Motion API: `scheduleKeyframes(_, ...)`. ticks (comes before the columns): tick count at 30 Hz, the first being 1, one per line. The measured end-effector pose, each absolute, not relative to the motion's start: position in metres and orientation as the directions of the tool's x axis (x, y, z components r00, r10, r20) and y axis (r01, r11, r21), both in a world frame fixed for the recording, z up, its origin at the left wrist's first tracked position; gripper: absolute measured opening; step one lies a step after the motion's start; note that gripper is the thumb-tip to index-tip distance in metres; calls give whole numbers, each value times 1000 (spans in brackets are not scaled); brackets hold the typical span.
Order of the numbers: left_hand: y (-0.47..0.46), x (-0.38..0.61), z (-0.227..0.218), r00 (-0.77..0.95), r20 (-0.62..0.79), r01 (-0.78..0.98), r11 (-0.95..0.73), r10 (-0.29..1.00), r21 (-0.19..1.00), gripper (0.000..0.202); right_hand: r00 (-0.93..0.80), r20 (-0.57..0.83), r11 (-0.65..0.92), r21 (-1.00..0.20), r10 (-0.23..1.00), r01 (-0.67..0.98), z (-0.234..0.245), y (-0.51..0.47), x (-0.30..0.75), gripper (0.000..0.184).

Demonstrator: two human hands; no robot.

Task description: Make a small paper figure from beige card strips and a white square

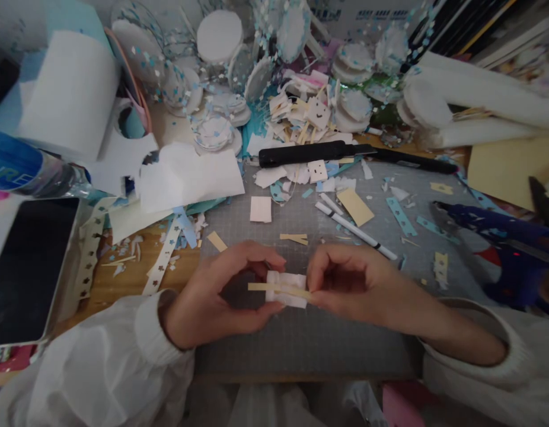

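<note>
In the head view, I record both hands at work low in the centre of the frame, over a grey cutting mat [310, 356]. The left hand [207, 302] is partly open in a C shape, gripping a small white piece [295, 300] with the forefinger at its upper edge and the thumb at its lower edge; I cannot tell how firmly. The right hand [367, 290] is closed to a pinch, thumb and forefinger on the right end of a thin yellow strip [257, 287], its other fingers curled. The strip lies across the white piece, its left end projecting past it. The left forearm enters from the lower left and the right from the lower right, both in pale sleeves [96, 356]. I note a pale square [261, 209] above the hands, a black-handled knife [301, 154] at upper centre, and a blue glue gun [497, 228] at the right.
</note>
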State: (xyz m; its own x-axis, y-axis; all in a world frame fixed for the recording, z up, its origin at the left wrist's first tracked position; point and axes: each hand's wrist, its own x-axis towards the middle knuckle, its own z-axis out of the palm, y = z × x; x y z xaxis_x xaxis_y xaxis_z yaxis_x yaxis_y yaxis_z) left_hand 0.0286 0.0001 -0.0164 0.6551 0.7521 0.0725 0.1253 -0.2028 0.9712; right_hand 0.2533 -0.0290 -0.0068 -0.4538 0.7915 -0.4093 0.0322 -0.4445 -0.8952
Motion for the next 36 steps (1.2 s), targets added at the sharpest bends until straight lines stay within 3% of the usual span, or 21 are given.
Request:
scheduleKeyframes(12, 3, 27, -19, 671, 155, 117, -310, 725, 943, 40, -453, -390, -423, -906, 802, 30, -7, -28, 252, 14)
scheduleKeyframes(18, 3, 27, -17, 677, 222, 113, -397, 701, 911, 40, -436, -322, -386, -920, 841, -65, -9, -30, 250, 19)
scheduleKeyframes(27, 0, 30, -16, 679, 295, 81, -468, 672, 880, 39, -432, -356, -354, -931, 829, 88, -10, -39, 235, 8)
scheduleKeyframes(32, 1, 28, -18, 663, 215, 97, -367, 717, 925, 48, -388, -315, -295, -949, 866, 113, -14, -40, 236, 4)
scheduleKeyframes(36, 5, 30, -16, 660, 202, 92, -345, 724, 934, 23, -375, -249, -212, -968, 893, 137, -11, -40, 237, 2)
